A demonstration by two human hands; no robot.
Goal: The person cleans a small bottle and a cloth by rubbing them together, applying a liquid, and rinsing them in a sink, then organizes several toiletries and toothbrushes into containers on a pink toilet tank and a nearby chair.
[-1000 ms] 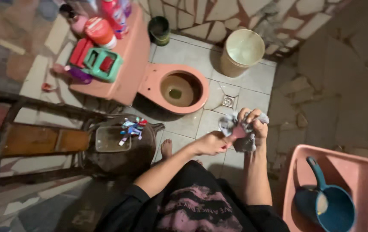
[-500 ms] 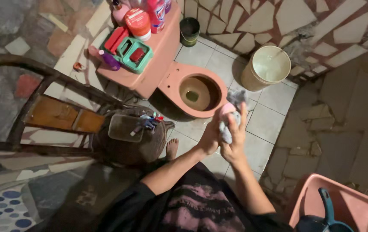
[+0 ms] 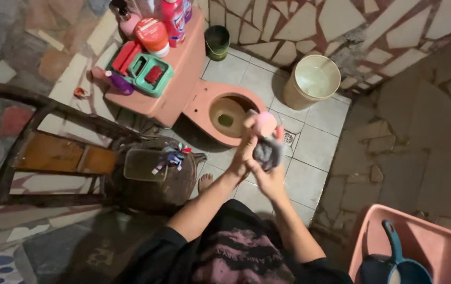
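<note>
My left hand (image 3: 242, 155) grips a small pink rounded object (image 3: 263, 123) and holds it up in front of the pink toilet bowl (image 3: 199, 105). Just below it, my right hand (image 3: 271, 181) is closed on a crumpled grey cloth (image 3: 268, 150), which presses against the pink object. Both hands meet over the white floor tiles. My bare foot (image 3: 204, 183) shows beneath my left forearm.
Bottles and a green case (image 3: 149, 74) stand on the pink tank (image 3: 183, 63). A dark green pot (image 3: 216, 41) and a cream bucket (image 3: 312, 80) sit by the wall. A pink basin (image 3: 436, 242) holds a blue dipper (image 3: 396, 260). A wooden chair (image 3: 52, 152) and a dark stool (image 3: 157, 184) are at the left.
Both hands moved left, closer to the toilet bowl. The pink object now sticks up above the grey cloth, which has bunched lower in my right hand. The view shifted slightly.
</note>
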